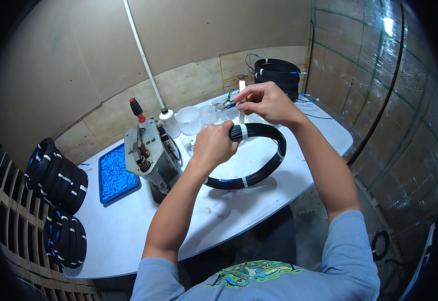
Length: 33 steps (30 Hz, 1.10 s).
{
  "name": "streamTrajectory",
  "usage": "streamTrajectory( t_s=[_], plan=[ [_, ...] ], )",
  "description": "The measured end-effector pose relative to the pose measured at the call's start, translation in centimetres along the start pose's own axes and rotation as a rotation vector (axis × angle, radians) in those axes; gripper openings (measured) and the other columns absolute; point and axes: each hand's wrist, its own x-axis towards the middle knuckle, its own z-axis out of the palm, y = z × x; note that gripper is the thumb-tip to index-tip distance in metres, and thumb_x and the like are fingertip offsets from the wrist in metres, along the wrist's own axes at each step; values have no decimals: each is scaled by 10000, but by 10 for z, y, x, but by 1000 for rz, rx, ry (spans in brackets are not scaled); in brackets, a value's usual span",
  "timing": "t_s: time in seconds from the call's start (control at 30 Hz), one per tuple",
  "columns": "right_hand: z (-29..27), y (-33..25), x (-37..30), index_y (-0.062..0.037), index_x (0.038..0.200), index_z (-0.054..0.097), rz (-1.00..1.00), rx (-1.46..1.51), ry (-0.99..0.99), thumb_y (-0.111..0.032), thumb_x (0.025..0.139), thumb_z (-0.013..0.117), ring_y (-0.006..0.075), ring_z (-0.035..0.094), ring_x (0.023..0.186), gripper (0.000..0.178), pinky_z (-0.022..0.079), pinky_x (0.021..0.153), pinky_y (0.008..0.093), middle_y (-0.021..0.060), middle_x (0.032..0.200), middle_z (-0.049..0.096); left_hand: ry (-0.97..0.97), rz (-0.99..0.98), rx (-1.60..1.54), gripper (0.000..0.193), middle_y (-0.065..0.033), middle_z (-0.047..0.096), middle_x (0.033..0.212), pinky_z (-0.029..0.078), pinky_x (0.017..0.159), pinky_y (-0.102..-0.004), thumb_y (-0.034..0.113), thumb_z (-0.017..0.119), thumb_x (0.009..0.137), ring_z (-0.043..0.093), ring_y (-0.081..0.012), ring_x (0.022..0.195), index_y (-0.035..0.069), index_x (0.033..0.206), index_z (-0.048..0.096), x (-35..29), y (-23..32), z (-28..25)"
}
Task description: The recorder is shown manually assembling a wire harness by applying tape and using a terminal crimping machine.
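Mid-frame, the left hand (212, 143) is curled closed round the black cable coil (266, 175), best held steady there; at the coil's top, a white strip (242, 86) (ideally kept flat and taut) is pinched by the right hand (269, 103), thumb against fingers.

Left hand (213, 143) closed in grip; right hand (268, 104) higher, fingers (251, 91) pinched; both arms (324, 160) extended forward.

There was room to pass over the worktop (229, 208) on the near side of the black coil (264, 177). Leftward, the metal machine (149, 145) and blue tray (122, 196) stood in the way; the bottle (168, 123), plastic tub (189, 120) and stacked coils (277, 80) hindered the far side.
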Motion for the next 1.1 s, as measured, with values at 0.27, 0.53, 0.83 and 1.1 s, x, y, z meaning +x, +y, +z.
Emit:
streamTrajectory(
  t_s=[0.27,0.53,0.83,1.1],
  plan=[
    [68,18,-87,-47,1195,414,-448,-231,459,20,818,776,227,725,983,526,582,887,367,159,1014,715,20,13,-4,253,-193,687,731,542,673,-498,210,726,775,677,-410,726,98,996,676,-1,-6,1],
    [122,56,-160,-41,1027,651,-468,-322,435,-370,771,859,324,665,1014,466,546,876,410,151,1031,699,28,43,-28,361,-167,704,769,547,673,-485,205,709,775,683,-405,737,188,1134,680,-1,-6,2],
    [109,58,-90,4,1056,629,132,247,638,-308,936,718,148,669,893,346,520,802,291,115,990,713,84,60,0,372,-165,707,766,549,641,-480,226,723,774,691,-393,737,184,1142,682,-3,2,3],
    [119,32,-84,5,1164,572,313,810,639,-126,939,692,98,655,703,287,543,630,244,94,831,713,73,47,14,389,-174,714,797,552,652,-487,216,721,775,694,-398,757,187,1159,672,-4,0,5]
  ],
)
